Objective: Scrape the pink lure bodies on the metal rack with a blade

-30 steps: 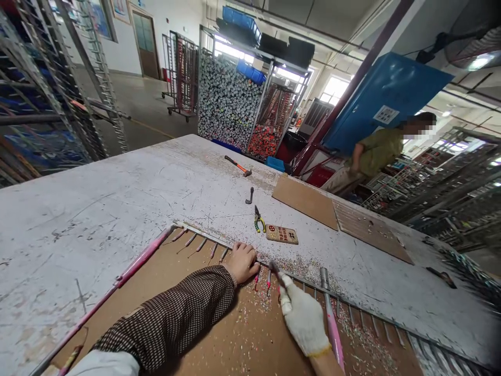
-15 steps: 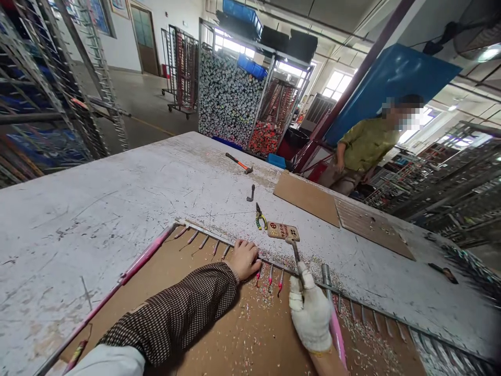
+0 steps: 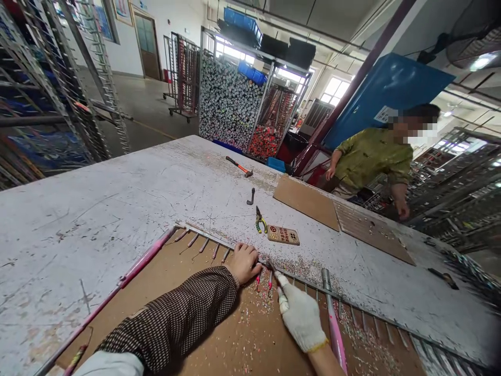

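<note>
My left hand, bare below a checked sleeve, lies closed over a long metal bar with several short pegs. Pink coating covers some pegs just right of this hand. My right hand, in a white glove, grips a short dark hammer-like tool; its small head is at the bar, close to my left fingers. Most of its handle is hidden by the glove. Beneath the bar lies brown cardboard, strewn with coloured chips. A pink-coated tube stands right of my glove, another at left.
Beyond the bar lie pliers, a patterned tan card-like block, a bent metal piece and an orange-handled hammer. Cardboard sheets rest at right. A co-worker stands past the table; racks stand behind.
My right hand has moved left and the tool's head has dropped from above the bar to it. A pink-coated peg's coating no longer shows. My left hand stays put; the co-worker has shifted.
</note>
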Demonstrator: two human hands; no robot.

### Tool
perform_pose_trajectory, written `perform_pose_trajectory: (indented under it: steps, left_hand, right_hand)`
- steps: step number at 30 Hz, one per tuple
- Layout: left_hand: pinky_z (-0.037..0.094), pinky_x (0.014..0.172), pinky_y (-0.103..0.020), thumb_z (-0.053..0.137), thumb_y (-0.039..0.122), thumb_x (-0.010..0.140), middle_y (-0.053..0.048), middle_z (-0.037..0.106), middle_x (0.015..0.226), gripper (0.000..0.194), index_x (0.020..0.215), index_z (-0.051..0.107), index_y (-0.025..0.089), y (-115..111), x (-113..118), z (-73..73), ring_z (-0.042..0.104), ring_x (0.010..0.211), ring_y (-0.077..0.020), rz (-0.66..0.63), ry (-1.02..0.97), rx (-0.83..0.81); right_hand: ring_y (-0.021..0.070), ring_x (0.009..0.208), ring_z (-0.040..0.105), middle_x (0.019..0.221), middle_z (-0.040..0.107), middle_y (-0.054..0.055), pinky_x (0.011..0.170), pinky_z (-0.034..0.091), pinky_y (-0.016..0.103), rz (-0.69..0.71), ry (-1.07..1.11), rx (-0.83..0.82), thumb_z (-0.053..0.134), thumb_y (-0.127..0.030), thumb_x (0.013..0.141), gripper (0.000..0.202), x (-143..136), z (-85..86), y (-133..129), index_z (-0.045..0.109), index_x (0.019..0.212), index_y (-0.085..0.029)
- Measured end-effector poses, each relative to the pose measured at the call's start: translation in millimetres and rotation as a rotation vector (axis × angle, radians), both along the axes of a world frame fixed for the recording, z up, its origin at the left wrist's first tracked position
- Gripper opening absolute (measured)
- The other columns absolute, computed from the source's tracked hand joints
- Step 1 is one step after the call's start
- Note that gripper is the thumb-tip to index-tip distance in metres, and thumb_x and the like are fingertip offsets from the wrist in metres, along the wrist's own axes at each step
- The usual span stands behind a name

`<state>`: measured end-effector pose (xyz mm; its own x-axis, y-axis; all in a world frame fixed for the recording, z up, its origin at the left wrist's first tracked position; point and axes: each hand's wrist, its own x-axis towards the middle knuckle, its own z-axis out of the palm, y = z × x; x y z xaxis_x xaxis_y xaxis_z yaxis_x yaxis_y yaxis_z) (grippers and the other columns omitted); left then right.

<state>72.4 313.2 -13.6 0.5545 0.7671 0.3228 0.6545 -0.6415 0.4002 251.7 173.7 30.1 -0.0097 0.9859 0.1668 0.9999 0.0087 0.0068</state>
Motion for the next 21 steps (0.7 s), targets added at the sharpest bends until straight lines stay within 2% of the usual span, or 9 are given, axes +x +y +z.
perform_pose_trajectory:
  steps: [2, 4, 5, 9, 10, 14, 15, 19, 21]
  left_hand:
    - [0.029, 0.098, -0.044, 0.063, 0.034, 0.085, -0.006, 0.063, 0.093, 0.016, 0.081, 0.059, 0.019, 0.1, 0.4, -1.2, 0.053, 0.096, -0.0233, -0.003, -0.004, 0.008]
    - [0.029, 0.098, -0.044, 0.062, 0.034, 0.087, -0.006, 0.063, 0.094, 0.017, 0.081, 0.059, 0.019, 0.0, 0.9, -1.8, 0.053, 0.095, -0.023, 0.001, -0.009, 0.012]
    - [0.029, 0.099, -0.044, 0.062, 0.034, 0.087, -0.006, 0.063, 0.094, 0.017, 0.081, 0.06, 0.019, -0.1, 1.1, -2.0, 0.053, 0.096, -0.023, 0.007, -0.01, 0.013]
    - [0.03, 0.098, -0.045, 0.062, 0.035, 0.087, -0.006, 0.063, 0.094, 0.017, 0.083, 0.061, 0.018, 0.1, 1.1, -1.7, 0.053, 0.096, -0.0239, 0.017, 0.004, 0.018]
    - [0.03, 0.098, -0.045, 0.062, 0.035, 0.087, -0.006, 0.063, 0.094, 0.017, 0.083, 0.061, 0.018, 0.1, 1.0, -1.5, 0.053, 0.096, -0.0239, 0.01, 0.008, 0.021]
    - [0.031, 0.098, -0.045, 0.06, 0.035, 0.089, -0.006, 0.063, 0.094, 0.018, 0.082, 0.06, 0.019, -0.2, 0.9, -0.2, 0.053, 0.096, -0.0236, 0.007, -0.001, 0.032]
    - [0.03, 0.098, -0.045, 0.06, 0.035, 0.089, -0.006, 0.064, 0.094, 0.018, 0.082, 0.06, 0.019, -0.3, 1.0, 0.0, 0.053, 0.096, -0.0237, 0.016, -0.005, 0.033]
    - [0.031, 0.097, -0.045, 0.061, 0.035, 0.088, -0.007, 0.064, 0.095, 0.017, 0.083, 0.06, 0.018, -0.4, 1.4, 0.5, 0.053, 0.097, -0.0244, 0.022, 0.007, 0.029]
    - [0.031, 0.097, -0.045, 0.062, 0.035, 0.087, -0.007, 0.064, 0.095, 0.017, 0.083, 0.06, 0.018, -0.4, 1.3, 0.5, 0.053, 0.097, -0.0243, 0.008, 0.014, 0.025]
  right_hand:
    - [0.0171, 0.072, 0.068, 0.092, 0.076, 0.005, 0.068, 0.049, 0.025, -0.033, 0.077, 0.162, 0.038, -0.023, 0.097, 0.048, 0.7, 1.9, 0.0, 0.053, 0.143, -0.026]
    - [0.0179, 0.073, 0.068, 0.094, 0.075, 0.008, 0.069, 0.049, 0.026, -0.055, 0.109, 0.293, 0.036, -0.028, 0.099, 0.048, 0.1, 2.8, 0.2, 0.05, 0.145, -0.021]
    - [0.0183, 0.07, 0.067, 0.09, 0.075, 0.008, 0.067, 0.048, 0.026, -0.047, 0.085, 0.28, 0.037, -0.029, 0.099, 0.048, -0.6, 2.6, 0.6, 0.05, 0.145, -0.021]
    - [0.0181, 0.06, 0.066, 0.072, 0.072, 0.002, 0.056, 0.044, 0.025, 0.028, -0.059, -0.003, 0.046, -0.022, 0.093, 0.05, -3.1, 0.4, 1.2, 0.055, 0.141, -0.03]
    - [0.018, 0.061, 0.066, 0.075, 0.073, 0.002, 0.058, 0.044, 0.024, 0.019, -0.052, 0.011, 0.045, -0.022, 0.094, 0.049, -2.9, 0.6, 0.9, 0.055, 0.141, -0.03]
    - [0.0197, 0.073, 0.068, 0.091, 0.075, 0.008, 0.069, 0.048, 0.027, -0.056, 0.051, 0.287, 0.038, -0.029, 0.1, 0.046, -0.9, 2.8, 0.4, 0.053, 0.143, -0.022]
    - [0.02, 0.071, 0.067, 0.089, 0.075, 0.008, 0.067, 0.048, 0.028, -0.043, 0.042, 0.272, 0.04, -0.027, 0.099, 0.047, -0.5, 2.8, 1.0, 0.052, 0.144, -0.022]
    - [0.0188, 0.059, 0.065, 0.074, 0.073, 0.001, 0.056, 0.044, 0.026, 0.031, -0.054, 0.006, 0.048, -0.019, 0.091, 0.053, 1.1, 1.2, 4.5, 0.054, 0.142, -0.029]
    - [0.0181, 0.065, 0.067, 0.08, 0.074, 0.002, 0.061, 0.046, 0.025, 0.001, 0.001, 0.073, 0.044, -0.021, 0.094, 0.049, 2.0, 1.4, 5.1, 0.054, 0.142, -0.028]
